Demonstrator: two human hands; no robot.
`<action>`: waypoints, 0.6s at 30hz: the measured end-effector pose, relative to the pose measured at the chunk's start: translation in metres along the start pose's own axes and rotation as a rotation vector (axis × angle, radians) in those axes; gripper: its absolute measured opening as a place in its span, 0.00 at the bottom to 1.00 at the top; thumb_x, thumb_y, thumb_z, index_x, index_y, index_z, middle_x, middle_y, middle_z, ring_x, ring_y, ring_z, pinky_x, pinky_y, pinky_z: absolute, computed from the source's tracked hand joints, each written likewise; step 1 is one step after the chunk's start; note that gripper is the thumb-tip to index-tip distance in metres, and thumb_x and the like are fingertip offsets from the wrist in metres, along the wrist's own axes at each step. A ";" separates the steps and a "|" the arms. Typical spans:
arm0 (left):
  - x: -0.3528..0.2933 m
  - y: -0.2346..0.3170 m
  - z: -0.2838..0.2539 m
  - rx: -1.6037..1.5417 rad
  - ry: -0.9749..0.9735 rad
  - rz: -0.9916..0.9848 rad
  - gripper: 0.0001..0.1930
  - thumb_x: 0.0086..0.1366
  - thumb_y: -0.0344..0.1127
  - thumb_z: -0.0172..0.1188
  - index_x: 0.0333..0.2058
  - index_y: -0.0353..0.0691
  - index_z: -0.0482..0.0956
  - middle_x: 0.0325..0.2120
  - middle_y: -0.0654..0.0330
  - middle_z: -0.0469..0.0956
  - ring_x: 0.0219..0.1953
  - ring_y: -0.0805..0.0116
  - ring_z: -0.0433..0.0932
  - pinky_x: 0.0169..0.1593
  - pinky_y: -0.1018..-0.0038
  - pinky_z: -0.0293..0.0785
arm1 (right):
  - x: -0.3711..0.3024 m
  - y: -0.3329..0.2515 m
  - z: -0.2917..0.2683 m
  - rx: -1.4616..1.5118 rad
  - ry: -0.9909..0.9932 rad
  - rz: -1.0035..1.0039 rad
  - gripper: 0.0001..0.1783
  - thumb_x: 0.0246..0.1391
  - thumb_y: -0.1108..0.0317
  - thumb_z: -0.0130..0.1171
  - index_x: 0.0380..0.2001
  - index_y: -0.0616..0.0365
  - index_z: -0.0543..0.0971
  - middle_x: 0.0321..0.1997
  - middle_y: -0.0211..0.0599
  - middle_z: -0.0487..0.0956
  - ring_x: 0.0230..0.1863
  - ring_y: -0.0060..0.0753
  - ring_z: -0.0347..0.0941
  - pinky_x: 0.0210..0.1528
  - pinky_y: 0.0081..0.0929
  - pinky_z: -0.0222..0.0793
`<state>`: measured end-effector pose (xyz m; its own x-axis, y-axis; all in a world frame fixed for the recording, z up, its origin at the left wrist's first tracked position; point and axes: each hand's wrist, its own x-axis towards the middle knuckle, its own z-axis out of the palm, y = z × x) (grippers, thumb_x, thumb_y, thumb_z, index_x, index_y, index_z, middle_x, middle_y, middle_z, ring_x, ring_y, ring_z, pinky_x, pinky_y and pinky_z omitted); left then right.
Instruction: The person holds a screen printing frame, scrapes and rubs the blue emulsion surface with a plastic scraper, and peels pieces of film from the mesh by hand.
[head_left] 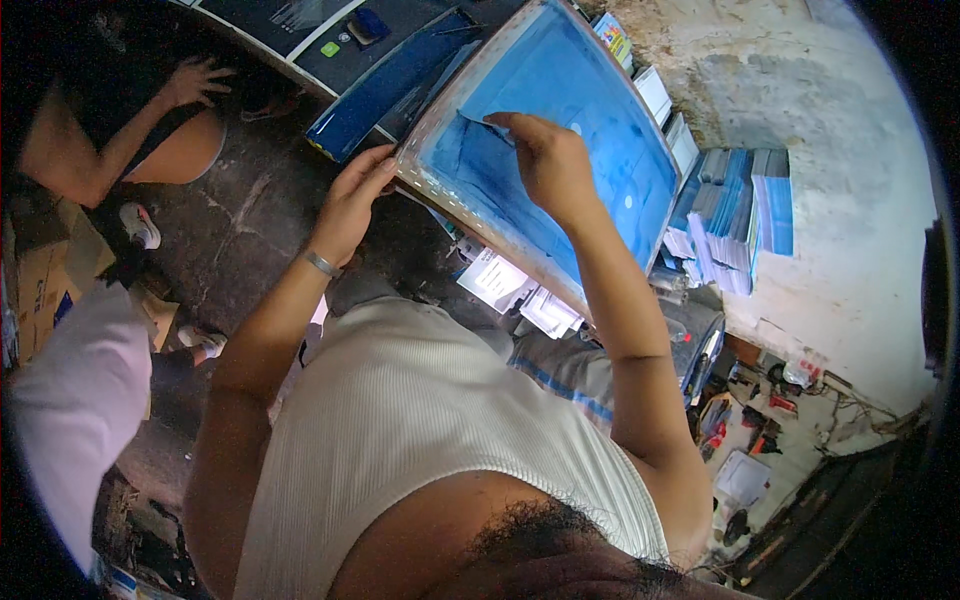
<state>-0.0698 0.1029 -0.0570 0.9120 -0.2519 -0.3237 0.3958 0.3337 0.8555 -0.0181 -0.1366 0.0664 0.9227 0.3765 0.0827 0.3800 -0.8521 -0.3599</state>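
Observation:
A screen printing frame (430, 170) with blue-stained mesh is tilted up in front of me, its pale border smeared with ink. My left hand (355, 195) grips the frame's near left corner, fingers curled over the edge. Over the mesh, my right hand (550, 160) pinches a thin, blue-stained flat piece (482, 124) against the surface. Whether that piece is cloth or a stiff card I cannot tell. Darker wet-looking streaks spread across the mesh around it, and a few round pale spots show farther right.
Left of the frame lies a long blue tray (350, 125). Paper stacks (725, 205) stand against the stained wall at right. Loose printed sheets (510, 290) lie below the frame. At left are another person's hand (195, 82) and a cardboard box (50, 290).

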 end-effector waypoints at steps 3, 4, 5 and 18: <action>0.001 -0.005 -0.003 0.013 -0.005 0.007 0.24 0.72 0.45 0.53 0.59 0.34 0.70 0.50 0.59 0.76 0.52 0.71 0.73 0.57 0.74 0.66 | -0.007 -0.005 0.003 0.015 -0.004 -0.018 0.19 0.53 0.83 0.51 0.44 0.52 0.82 0.41 0.45 0.83 0.40 0.48 0.82 0.42 0.35 0.78; 0.003 -0.007 -0.004 0.006 -0.017 0.013 0.24 0.72 0.46 0.53 0.59 0.34 0.70 0.50 0.59 0.76 0.52 0.71 0.73 0.56 0.74 0.66 | -0.009 -0.006 0.002 0.016 -0.027 -0.048 0.20 0.52 0.84 0.51 0.43 0.52 0.82 0.42 0.43 0.83 0.41 0.47 0.81 0.43 0.35 0.78; 0.004 -0.009 -0.004 0.006 -0.015 0.014 0.24 0.72 0.46 0.53 0.59 0.34 0.70 0.50 0.59 0.76 0.52 0.71 0.73 0.56 0.74 0.66 | -0.010 -0.007 0.001 0.018 -0.051 -0.078 0.20 0.51 0.84 0.51 0.42 0.52 0.83 0.43 0.41 0.84 0.42 0.47 0.81 0.44 0.35 0.78; 0.011 -0.024 -0.008 -0.087 -0.019 0.010 0.22 0.71 0.46 0.55 0.57 0.38 0.74 0.47 0.63 0.78 0.49 0.75 0.74 0.52 0.75 0.67 | -0.010 0.013 -0.013 0.039 -0.281 -0.401 0.22 0.42 0.82 0.51 0.40 0.50 0.83 0.46 0.36 0.83 0.47 0.44 0.79 0.47 0.38 0.76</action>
<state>-0.0687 0.0996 -0.0843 0.9140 -0.2650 -0.3071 0.3955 0.4141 0.8198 -0.0215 -0.1560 0.0727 0.6488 0.7604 -0.0299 0.6941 -0.6075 -0.3861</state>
